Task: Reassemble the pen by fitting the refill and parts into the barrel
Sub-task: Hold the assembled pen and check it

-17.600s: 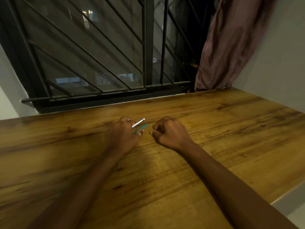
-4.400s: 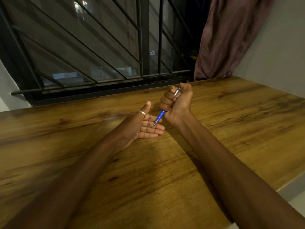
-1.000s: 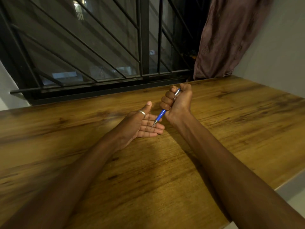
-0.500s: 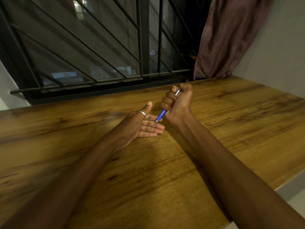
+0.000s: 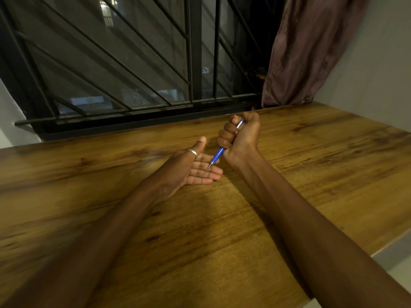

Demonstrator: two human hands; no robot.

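Observation:
A blue pen (image 5: 217,155) with a silver upper part and a metal tip is gripped in the fist of my right hand (image 5: 241,138), thumb near its top end. The pen slants down to the left, and its tip rests on or just above the fingers of my left hand (image 5: 193,167). That hand lies palm up on the wooden table (image 5: 311,165), fingers spread flat, a silver ring on the thumb, nothing held in it. The middle of the pen is hidden inside my right fist.
A window with black metal bars (image 5: 191,63) runs along the table's far edge. A dull pink curtain (image 5: 307,50) hangs at the far right corner beside a pale wall (image 5: 378,70). The table's right front edge (image 5: 391,247) cuts in diagonally.
In the last second nothing has visibly moved. Much earlier, both hands were closed knuckles-up on the table with pen parts in the left hand.

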